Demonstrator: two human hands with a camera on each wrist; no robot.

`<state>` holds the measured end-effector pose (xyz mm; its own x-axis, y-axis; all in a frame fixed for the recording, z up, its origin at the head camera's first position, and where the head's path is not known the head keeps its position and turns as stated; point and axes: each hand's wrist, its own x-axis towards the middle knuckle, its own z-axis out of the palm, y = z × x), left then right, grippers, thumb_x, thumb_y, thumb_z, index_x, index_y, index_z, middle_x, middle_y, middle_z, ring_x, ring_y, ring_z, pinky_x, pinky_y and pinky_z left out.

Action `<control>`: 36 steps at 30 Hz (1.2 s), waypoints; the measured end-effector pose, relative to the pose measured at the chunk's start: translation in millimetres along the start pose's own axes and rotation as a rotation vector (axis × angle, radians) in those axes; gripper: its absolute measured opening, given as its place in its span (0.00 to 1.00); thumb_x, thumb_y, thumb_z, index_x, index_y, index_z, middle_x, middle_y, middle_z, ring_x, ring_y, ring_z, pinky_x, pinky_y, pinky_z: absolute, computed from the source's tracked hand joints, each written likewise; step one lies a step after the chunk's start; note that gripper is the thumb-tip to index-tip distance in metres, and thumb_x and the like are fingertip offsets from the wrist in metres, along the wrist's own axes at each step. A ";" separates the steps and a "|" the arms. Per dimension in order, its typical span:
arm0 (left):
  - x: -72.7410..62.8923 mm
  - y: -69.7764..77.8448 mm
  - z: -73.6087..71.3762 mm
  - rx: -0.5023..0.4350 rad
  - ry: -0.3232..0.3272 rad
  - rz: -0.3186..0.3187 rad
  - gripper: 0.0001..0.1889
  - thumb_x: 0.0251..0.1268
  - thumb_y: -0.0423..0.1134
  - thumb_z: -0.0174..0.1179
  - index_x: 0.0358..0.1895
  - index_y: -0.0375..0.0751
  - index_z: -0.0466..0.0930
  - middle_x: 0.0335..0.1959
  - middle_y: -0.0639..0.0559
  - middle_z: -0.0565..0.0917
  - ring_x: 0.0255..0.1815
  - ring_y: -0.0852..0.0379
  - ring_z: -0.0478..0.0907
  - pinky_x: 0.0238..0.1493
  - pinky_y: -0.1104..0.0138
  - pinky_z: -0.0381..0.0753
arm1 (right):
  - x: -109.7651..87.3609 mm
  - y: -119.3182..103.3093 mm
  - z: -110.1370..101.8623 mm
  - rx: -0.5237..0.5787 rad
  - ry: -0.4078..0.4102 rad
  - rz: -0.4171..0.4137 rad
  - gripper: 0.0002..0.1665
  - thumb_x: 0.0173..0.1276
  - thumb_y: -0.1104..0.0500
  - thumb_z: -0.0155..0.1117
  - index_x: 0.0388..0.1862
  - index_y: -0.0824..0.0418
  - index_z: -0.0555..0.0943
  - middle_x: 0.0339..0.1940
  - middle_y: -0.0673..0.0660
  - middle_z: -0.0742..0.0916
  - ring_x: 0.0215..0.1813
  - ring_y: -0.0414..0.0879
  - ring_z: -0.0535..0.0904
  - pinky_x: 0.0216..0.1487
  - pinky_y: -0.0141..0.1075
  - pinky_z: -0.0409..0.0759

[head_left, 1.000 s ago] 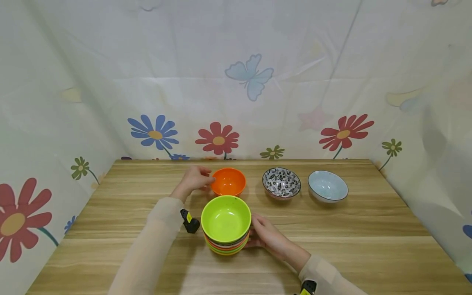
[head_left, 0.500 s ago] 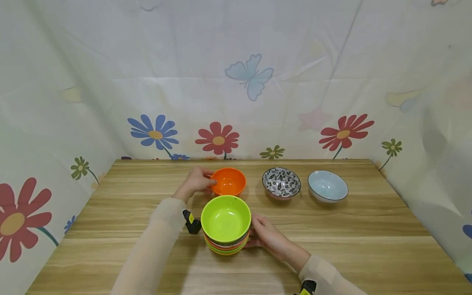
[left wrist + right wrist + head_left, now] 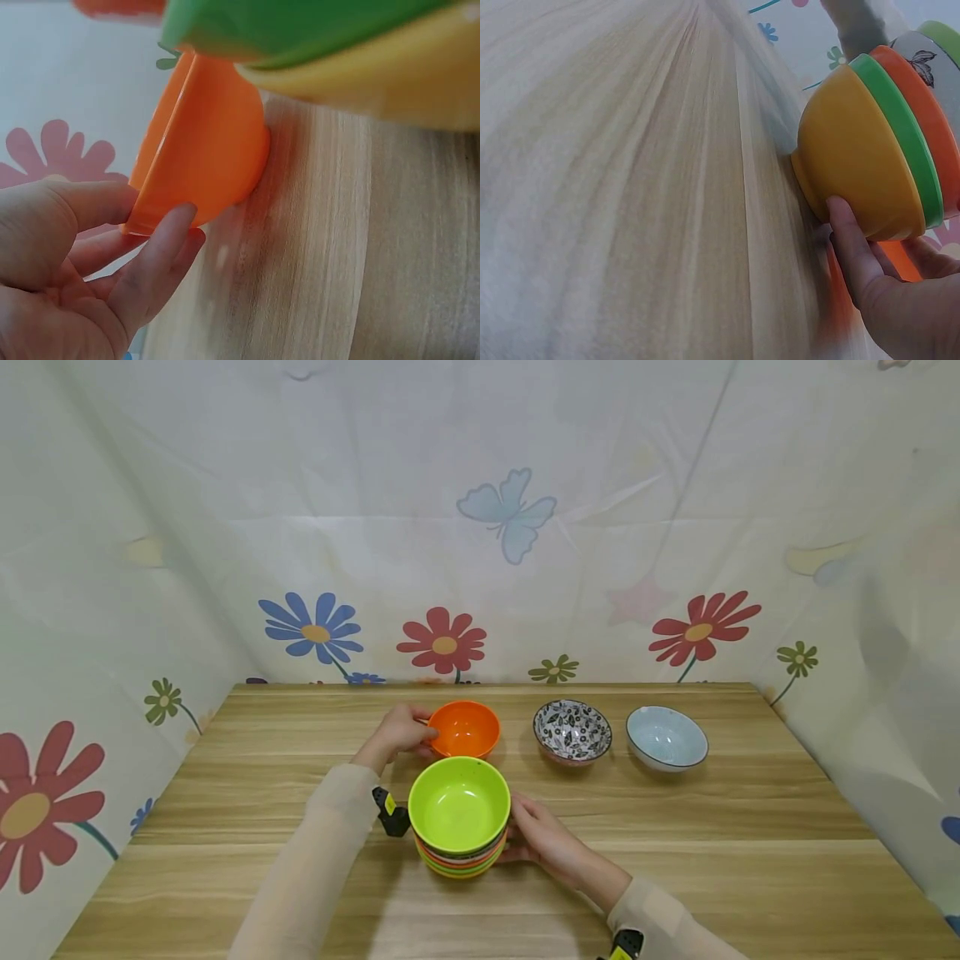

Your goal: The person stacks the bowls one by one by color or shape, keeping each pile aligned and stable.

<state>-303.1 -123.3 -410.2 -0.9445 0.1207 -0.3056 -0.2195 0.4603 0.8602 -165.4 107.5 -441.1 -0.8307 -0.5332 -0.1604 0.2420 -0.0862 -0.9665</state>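
At the back, my left hand (image 3: 399, 731) pinches the left rim of an orange bowl (image 3: 468, 735). In the left wrist view the thumb is at that bowl's rim (image 3: 154, 161) and the fingers lie against its outer wall. Nearer to me stands a stack of nested bowls (image 3: 460, 814), lime green on top, with patterned, orange, green and yellow ones beneath. My right hand (image 3: 543, 839) holds this stack from its right side. In the right wrist view its fingertips (image 3: 840, 210) press on the yellow bottom bowl (image 3: 855, 154).
To the right of the orange bowl stand a black-and-white patterned bowl (image 3: 573, 732) and a pale blue bowl (image 3: 667, 739). All the bowls are on a wooden table (image 3: 697, 877), backed by a flowered cloth (image 3: 592, 585).
My left hand has moved slightly right and closed in from beside the orange bowl to pinch its rim. The right hand and the stack have stayed in place.
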 end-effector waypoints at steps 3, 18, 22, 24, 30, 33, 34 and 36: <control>1.9 -1.1 -0.2 -0.021 -0.006 -0.015 0.21 0.58 0.30 0.58 0.56 0.32 0.72 0.45 0.36 0.79 0.23 0.55 0.82 0.31 0.67 0.84 | 0.5 0.4 -0.3 0.008 -0.001 -0.003 0.38 0.74 0.43 0.37 0.68 0.73 0.55 0.50 0.63 0.81 0.44 0.44 0.81 0.48 0.50 0.80; -0.6 -0.6 -1.1 -0.068 0.026 -0.046 0.20 0.60 0.29 0.57 0.57 0.32 0.71 0.47 0.35 0.77 0.24 0.54 0.82 0.37 0.64 0.84 | 1.5 1.2 -1.0 0.003 -0.003 -0.003 0.37 0.74 0.44 0.37 0.68 0.72 0.56 0.50 0.62 0.81 0.44 0.44 0.81 0.48 0.49 0.80; -1.4 -0.9 -3.6 -0.074 0.040 -0.044 0.20 0.60 0.30 0.56 0.57 0.31 0.71 0.47 0.35 0.77 0.26 0.54 0.82 0.38 0.62 0.83 | 1.3 1.1 -0.1 0.005 -0.001 -0.001 0.37 0.74 0.44 0.37 0.68 0.72 0.56 0.52 0.64 0.80 0.45 0.45 0.81 0.48 0.50 0.80; -2.7 -0.8 -5.5 -0.071 0.055 -0.041 0.20 0.60 0.30 0.56 0.57 0.31 0.71 0.47 0.35 0.77 0.26 0.54 0.82 0.37 0.63 0.83 | 1.1 1.0 0.2 0.005 -0.001 0.000 0.37 0.74 0.44 0.37 0.68 0.72 0.55 0.53 0.65 0.79 0.45 0.45 0.81 0.49 0.50 0.80; -7.3 1.0 -12.1 -0.043 0.100 -0.058 0.20 0.59 0.30 0.57 0.56 0.34 0.73 0.48 0.37 0.77 0.26 0.53 0.82 0.32 0.67 0.84 | 0.8 0.7 -0.1 -0.002 -0.001 0.000 0.38 0.74 0.43 0.37 0.68 0.72 0.55 0.54 0.65 0.79 0.46 0.45 0.81 0.49 0.50 0.80; -10.0 1.7 -15.6 -0.015 0.115 -0.065 0.20 0.59 0.30 0.57 0.56 0.34 0.73 0.48 0.36 0.77 0.25 0.54 0.81 0.30 0.68 0.83 | 0.7 0.8 -0.6 -0.006 -0.005 -0.001 0.38 0.74 0.43 0.36 0.69 0.72 0.55 0.54 0.65 0.79 0.46 0.45 0.81 0.49 0.50 0.80; -10.8 1.6 -16.7 -0.002 0.121 -0.068 0.19 0.58 0.30 0.57 0.55 0.34 0.74 0.48 0.36 0.77 0.24 0.54 0.80 0.29 0.68 0.83 | 0.7 0.8 -0.8 -0.007 -0.007 -0.002 0.38 0.74 0.43 0.36 0.69 0.72 0.55 0.54 0.65 0.79 0.46 0.45 0.81 0.49 0.50 0.80; -12.0 1.0 -18.7 0.025 0.130 -0.065 0.19 0.58 0.29 0.56 0.54 0.33 0.75 0.48 0.36 0.77 0.23 0.54 0.80 0.28 0.68 0.83 | 0.7 0.7 -0.9 -0.008 -0.010 -0.004 0.38 0.74 0.43 0.36 0.69 0.72 0.55 0.54 0.64 0.79 0.46 0.45 0.81 0.49 0.50 0.80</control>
<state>-296.5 -140.7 -398.1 -0.9526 -0.0243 -0.3033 -0.2765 0.4856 0.8293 -166.3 107.9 -442.1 -0.8267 -0.5409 -0.1550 0.2349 -0.0814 -0.9686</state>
